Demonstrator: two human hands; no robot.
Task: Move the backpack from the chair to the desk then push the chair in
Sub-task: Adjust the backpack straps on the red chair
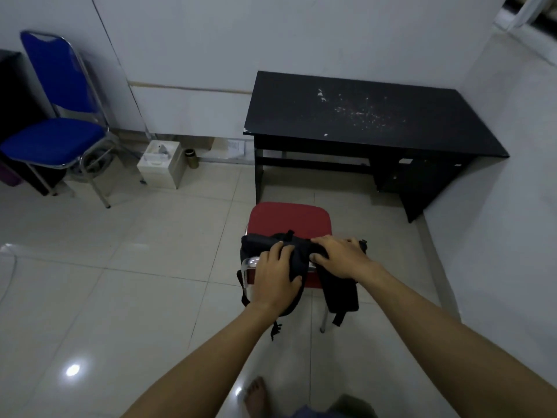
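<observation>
Black fabric is under both my palms: the backpack [301, 251] hangs over the backrest of the red chair [289, 218], its straps trailing down the near side toward me. My left hand [275, 279] is curled over the left part of the bag, thumb wrapped round the near side and fingers pressing the top; my right hand [342, 256] lies flatter across the top edge, thumb tucked beneath against the fabric. Both have hold of the cloth, though neither is fully closed, and I judge the bag has not left the chair yet.

So this is the first step: taking hold before the lift. Next I need to gather the fabric tighter and raise it straight up until the straps clear the chrome backrest rail [251, 262] beneath my left hand, or they may snag.

Beyond my hands, past the red seat, stands the black desk [376, 116], its top bare apart from scuffed specks, so there is room to set the bag down anywhere. Its near edge lies well ahead of my grip. A wall closes in on my right; open tiled floor [120, 282] spreads to my left. The gap under the desk looks free for the chair.
</observation>
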